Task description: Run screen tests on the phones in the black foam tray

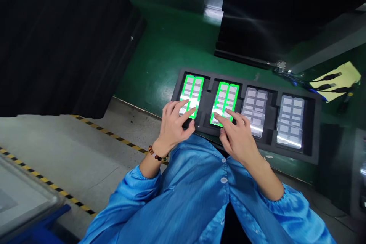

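Note:
A black foam tray (206,106) holds several phones in separate slots on the green bench. My left hand (175,122) reaches over the leftmost phone (192,87), its fingers spread on or just above the lit screen of grey blocks with green lines. Over the second phone (228,93), lit in the same way, is my right hand (237,133), fingers also apart, fingertips at its lower part. Whether the fingertips press the glass I cannot tell. The third phone (255,108) and the rightmost phone (290,118) show grey blocks without green.
The tray lies on a green bench top (160,49). Black curtains (57,38) hang left and at the back right. Cables (328,84) lie on a yellow sheet (347,76) at right. Yellow-black tape (114,136) marks the floor at left.

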`<state>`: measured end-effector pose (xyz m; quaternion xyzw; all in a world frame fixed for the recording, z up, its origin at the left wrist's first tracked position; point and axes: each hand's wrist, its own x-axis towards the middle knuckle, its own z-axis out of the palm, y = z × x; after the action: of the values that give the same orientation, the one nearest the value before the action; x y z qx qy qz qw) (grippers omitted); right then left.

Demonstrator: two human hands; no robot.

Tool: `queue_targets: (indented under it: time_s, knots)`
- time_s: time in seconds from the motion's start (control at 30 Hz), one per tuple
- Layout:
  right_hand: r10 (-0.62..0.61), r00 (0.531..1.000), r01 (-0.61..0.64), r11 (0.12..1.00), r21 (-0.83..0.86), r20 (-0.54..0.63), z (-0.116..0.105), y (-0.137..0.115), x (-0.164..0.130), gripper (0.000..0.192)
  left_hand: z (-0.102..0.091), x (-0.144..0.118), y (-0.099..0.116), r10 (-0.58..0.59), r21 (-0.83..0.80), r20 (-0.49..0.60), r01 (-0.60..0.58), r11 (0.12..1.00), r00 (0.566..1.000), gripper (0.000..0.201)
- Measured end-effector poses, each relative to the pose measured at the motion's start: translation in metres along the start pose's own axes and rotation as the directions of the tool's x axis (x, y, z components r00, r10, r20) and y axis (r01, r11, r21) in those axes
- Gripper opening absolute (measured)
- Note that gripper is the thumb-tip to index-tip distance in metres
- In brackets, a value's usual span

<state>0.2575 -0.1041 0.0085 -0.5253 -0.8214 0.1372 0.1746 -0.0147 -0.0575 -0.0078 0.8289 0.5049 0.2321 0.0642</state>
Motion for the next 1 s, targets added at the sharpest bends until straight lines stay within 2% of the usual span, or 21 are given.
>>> queue_targets:
  time_s: [0.1,0.27,0.4,0.53,0.6,0.7,0.8,1.0]
  knots:
    - [0.046,0.999,-0.047,0.999,-0.024,-0.022,-0.009,0.007,-0.015,0.067,-0.001,0.003,0.004,0.035,-0.001,0.034,-0.035,0.999,0.999,0.039]
    - [0.11,0.993,-0.114,0.99,-0.078,-0.05,-0.019,0.012,-0.033,0.061,-0.003,-0.003,-0.01,-0.053,0.025,-0.064,0.054,0.998,0.997,0.033]
    - [0.144,0.986,-0.151,0.985,-0.082,-0.086,-0.013,0.01,-0.024,0.051,-0.004,-0.005,-0.019,-0.164,0.066,-0.095,0.17,0.983,0.982,0.034]
    - [0.155,0.983,-0.162,0.985,-0.059,-0.099,-0.002,0.007,-0.001,0.048,-0.003,0.004,-0.014,-0.201,0.08,-0.084,0.208,0.975,0.976,0.036]
    - [0.111,0.99,-0.114,0.993,-0.032,-0.089,0.004,0.004,0.011,0.049,-0.002,0.012,-0.007,-0.174,0.07,-0.051,0.177,0.982,0.983,0.037]
    - [0.049,0.996,-0.05,0.999,-0.008,-0.08,0.007,-0.001,0.021,0.05,0.0,0.022,0.002,-0.063,0.036,0.018,0.062,0.997,0.998,0.039]
    - [0.07,0.995,-0.071,0.997,-0.017,-0.069,0.003,0.001,0.016,0.049,0.001,0.025,0.003,-0.02,0.025,0.052,0.019,1.0,0.998,0.039]
    - [0.231,0.97,-0.237,0.969,-0.074,-0.076,-0.013,0.012,-0.01,0.048,-0.005,0.014,-0.02,-0.171,0.078,-0.075,0.177,0.981,0.982,0.034]
